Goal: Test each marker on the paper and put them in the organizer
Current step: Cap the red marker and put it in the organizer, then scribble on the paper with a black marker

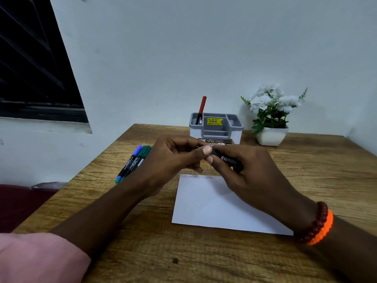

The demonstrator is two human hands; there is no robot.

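I see both hands, left (173,158) and right (242,172), each grip clasping a black marker (228,159) above paper (206,203) on the wooden tabletop (142,252), pale wall (183,58) behind.

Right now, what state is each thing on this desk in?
black marker: held above the paper by both hands
left hand: grips the marker's far end
right hand: grips its barrel
paper: flat, zigzag test marks along its far edge
red marker: upright in the organizer
organizer: upright
blue and green markers: lying capped on the desk
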